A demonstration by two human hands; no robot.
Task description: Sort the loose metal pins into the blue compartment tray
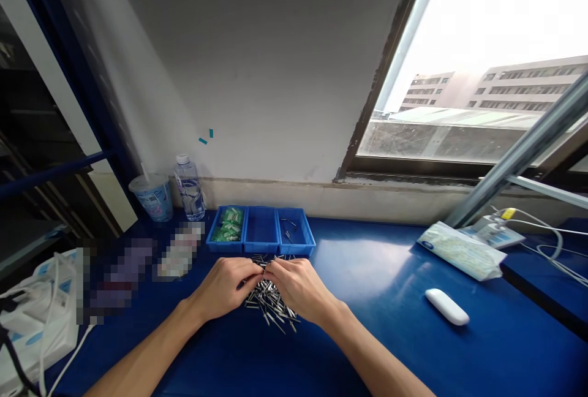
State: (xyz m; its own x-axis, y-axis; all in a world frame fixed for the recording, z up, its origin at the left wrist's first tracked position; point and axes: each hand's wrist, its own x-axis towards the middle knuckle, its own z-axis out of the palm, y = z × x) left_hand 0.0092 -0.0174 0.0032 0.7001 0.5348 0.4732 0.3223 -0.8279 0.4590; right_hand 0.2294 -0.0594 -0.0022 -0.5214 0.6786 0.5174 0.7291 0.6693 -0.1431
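Your hands (227,287) (301,287) meet over pins (271,308), fingertips together
Bins (261,231) near counter's (390,299) back edge hold packets (231,222), pins; can't tell your grip.

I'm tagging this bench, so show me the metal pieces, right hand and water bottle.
Metal pieces (272,302), head view, middle of pile.
Right hand (301,287), head view, back of hand.
Water bottle (190,191), head view, its body.

Hands (228,290) partly hide metal pins (272,304); power strip (64,339) cropped at left.
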